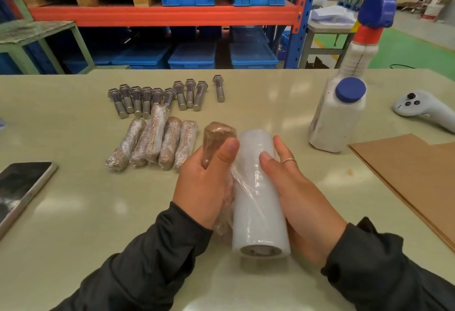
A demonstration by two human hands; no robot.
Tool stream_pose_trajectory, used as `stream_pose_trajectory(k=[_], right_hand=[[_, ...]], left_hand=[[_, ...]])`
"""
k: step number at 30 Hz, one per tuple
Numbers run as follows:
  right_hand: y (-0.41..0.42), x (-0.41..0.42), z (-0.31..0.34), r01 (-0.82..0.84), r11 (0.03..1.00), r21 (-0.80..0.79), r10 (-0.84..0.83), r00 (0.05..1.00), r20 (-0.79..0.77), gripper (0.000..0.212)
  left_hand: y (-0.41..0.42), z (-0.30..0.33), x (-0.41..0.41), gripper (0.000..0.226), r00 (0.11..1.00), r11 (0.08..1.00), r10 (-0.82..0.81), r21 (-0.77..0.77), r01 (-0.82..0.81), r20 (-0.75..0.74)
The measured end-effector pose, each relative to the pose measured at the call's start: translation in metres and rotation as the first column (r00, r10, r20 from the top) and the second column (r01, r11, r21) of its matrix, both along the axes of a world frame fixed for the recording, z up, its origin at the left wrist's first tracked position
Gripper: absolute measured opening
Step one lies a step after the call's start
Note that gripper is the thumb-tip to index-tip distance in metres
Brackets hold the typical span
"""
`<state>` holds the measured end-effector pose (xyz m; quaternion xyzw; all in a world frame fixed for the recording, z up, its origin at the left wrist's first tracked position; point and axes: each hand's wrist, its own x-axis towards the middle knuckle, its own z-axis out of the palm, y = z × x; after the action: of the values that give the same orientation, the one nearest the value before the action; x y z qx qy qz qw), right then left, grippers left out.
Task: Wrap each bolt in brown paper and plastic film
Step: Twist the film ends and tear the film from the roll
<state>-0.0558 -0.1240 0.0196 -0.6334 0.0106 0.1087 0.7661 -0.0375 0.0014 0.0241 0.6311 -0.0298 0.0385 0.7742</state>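
Pale green table [73, 212] fills most of the view. On its right edge lie brown paper sheets [413, 175], stacked flat. Next biggest, the white spray bottle [337, 118] w/ blue caps, standing just left of the paper. Roll of plastic film [258, 200] is at centre, lying lengthwise toward the camera; right hand [302, 197] cups its right side, fingers curled over the top, ring on 1 finger. Film stretches off the roll's left side onto the paper-wrapped bolt [216, 138], which the left hand [204, 182] grips around its middle, thumb across the top, bolt touching the roll. Phone [22, 187] sits at the left edge, white controller [423, 111] far right. 5 finished wrapped bolts [152, 143] lie side by side just left of the hands. Behind them, approx 10 bare bolts [157, 97] in a row, heads pointing away.
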Motion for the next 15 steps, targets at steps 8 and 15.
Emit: stream_pose_trajectory(k=[8, 15], right_hand=[[-0.016, 0.008, 0.007, 0.274, 0.693, -0.667, 0.027, 0.914, 0.404, 0.052], [-0.009, 0.006, 0.002, 0.314, 0.541, -0.78, 0.164, 0.87, 0.464, 0.038]], left_hand=[[0.003, 0.0, 0.001, 0.043, 0.975, 0.965, -0.186, -0.212, 0.157, -0.12], [0.009, 0.002, 0.002, 0.045, 0.894, 0.816, -0.446, -0.429, 0.388, -0.04]])
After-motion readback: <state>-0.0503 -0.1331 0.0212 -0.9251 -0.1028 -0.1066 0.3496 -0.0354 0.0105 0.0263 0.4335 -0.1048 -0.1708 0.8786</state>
